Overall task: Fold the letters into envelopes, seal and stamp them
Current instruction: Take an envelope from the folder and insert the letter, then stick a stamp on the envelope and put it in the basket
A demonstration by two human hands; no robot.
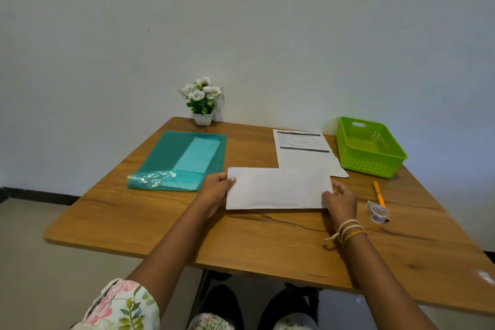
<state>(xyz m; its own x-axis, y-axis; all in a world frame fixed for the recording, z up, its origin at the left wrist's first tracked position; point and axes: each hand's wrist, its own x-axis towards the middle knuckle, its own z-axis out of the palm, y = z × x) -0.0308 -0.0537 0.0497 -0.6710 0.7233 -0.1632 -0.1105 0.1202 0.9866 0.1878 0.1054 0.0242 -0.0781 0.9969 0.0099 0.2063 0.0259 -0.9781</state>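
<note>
A folded white letter [278,188] is held just above the wooden table [160,222], its blank side up. My left hand [215,190] grips its left edge, thumb on top. My right hand [341,199] pinches its lower right corner. Behind it lies a printed letter sheet [302,152], flat on the table and partly covered by the folded one. A teal plastic folder [166,152] at the left holds pale envelopes [197,155]. A roll of tape or stamps [377,212] and an orange pen [379,193] lie to the right of my right hand.
A green plastic basket [375,166] stands at the back right corner. A small pot of white flowers [203,101] stands at the table's far edge against the wall. The table's near edge runs just in front of my knees.
</note>
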